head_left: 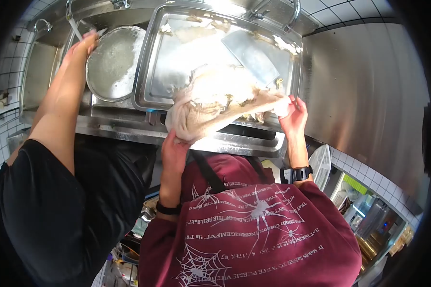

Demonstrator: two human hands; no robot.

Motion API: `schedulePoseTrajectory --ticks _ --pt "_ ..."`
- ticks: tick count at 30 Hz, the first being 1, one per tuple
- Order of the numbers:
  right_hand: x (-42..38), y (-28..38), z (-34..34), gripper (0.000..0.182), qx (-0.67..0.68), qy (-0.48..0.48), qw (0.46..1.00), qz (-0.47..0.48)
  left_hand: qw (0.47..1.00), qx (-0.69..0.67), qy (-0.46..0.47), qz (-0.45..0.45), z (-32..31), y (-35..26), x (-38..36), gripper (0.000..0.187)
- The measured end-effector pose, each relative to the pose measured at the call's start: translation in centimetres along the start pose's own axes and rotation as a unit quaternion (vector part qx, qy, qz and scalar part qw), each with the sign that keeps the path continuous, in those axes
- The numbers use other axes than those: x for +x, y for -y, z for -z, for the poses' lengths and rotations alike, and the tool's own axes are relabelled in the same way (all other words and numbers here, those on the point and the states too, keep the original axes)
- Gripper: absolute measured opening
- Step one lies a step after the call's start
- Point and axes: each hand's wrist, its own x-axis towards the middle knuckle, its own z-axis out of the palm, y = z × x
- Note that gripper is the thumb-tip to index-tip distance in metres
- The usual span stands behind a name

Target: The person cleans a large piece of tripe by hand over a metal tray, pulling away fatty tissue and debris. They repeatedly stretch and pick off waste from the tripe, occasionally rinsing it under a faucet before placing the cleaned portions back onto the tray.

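Note:
A large pale piece, apparently raw meat or poultry with loose skin, lies over the front of a metal tray. Its narrow end points right, and my right hand grips it there. At the lower left edge of the piece, my left hand holds the loose skin. Strong glare washes out the upper part of the piece. Behind it in the tray are a flat translucent sheet and scattered pale scraps.
On the left, a co-worker's hand holds a hose or tap spout beside a round container of cloudy liquid in the sink. The co-worker's black sleeve is close to my left arm. A steel surface stretches to the right.

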Motion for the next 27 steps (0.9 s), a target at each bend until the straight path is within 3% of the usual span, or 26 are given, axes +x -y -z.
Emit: schedulePoseTrajectory --ticks 1,2,5,7,8,11,14,16,18,19,20,22,24,26,27 --pt "-0.2 -0.5 0.3 0.016 -0.083 -0.089 0.992 0.028 0.999 0.036 0.009 -0.013 0.3 0.4 -0.2 0.041" --pt "-0.5 -1.0 0.6 0.016 -0.167 -0.084 0.982 0.017 0.999 0.035 0.006 -0.010 0.6 0.7 -0.3 0.041" --pt "-1.4 -0.5 4.3 0.018 -0.181 -0.047 0.982 -0.030 0.999 0.031 -0.013 0.005 1.3 1.4 -0.8 0.040" --pt "-2.6 -0.9 2.7 0.020 -0.315 -0.157 0.933 -0.069 0.997 0.053 -0.044 0.016 1.6 1.6 -0.9 0.044" --pt "-3.0 -0.9 2.9 0.020 -0.314 -0.159 0.933 -0.070 0.997 0.055 -0.045 0.019 1.6 1.5 -1.1 0.044" --pt "-4.1 -0.5 2.1 0.027 -0.468 -0.155 0.863 -0.112 0.996 0.050 -0.076 0.014 1.3 1.0 -2.0 0.051" --pt "-4.5 -0.9 3.7 0.026 -0.526 -0.079 0.836 -0.134 0.997 0.061 -0.039 0.006 1.1 0.1 -2.9 0.057" --pt "-4.4 -1.5 3.0 0.026 -0.562 -0.084 0.811 -0.139 0.999 0.033 0.002 -0.005 0.4 -0.3 -3.4 0.057" --pt "-4.5 -1.7 0.1 0.033 -0.592 -0.163 0.773 -0.159 1.000 0.005 0.009 0.008 0.6 -0.4 -3.7 0.057" --pt "-4.5 -1.6 -0.8 0.042 -0.636 -0.171 0.733 -0.169 0.998 0.041 0.048 -0.008 0.7 -0.4 -3.9 0.054" --pt "-4.5 -1.3 -0.8 0.042 -0.634 -0.171 0.735 -0.169 0.993 0.076 0.086 -0.024 0.6 -0.5 -4.1 0.052" --pt "-4.6 -0.3 -0.5 0.042 -0.595 0.007 0.755 -0.275 0.988 0.106 0.095 -0.052 -1.3 -0.9 -4.6 0.049" --pt "-4.6 1.1 -0.7 0.040 -0.573 0.035 0.759 -0.308 0.982 0.134 0.107 -0.075 -2.4 -1.4 -4.7 0.047" --pt "-4.9 2.5 -0.4 0.039 -0.561 0.089 0.729 -0.382 0.985 0.088 0.138 -0.057 -1.9 -2.5 -4.8 0.045" --pt "-5.2 2.8 -0.7 0.038 -0.532 0.084 0.748 -0.388 0.986 0.079 0.138 -0.057 -1.8 -2.9 -4.8 0.046"
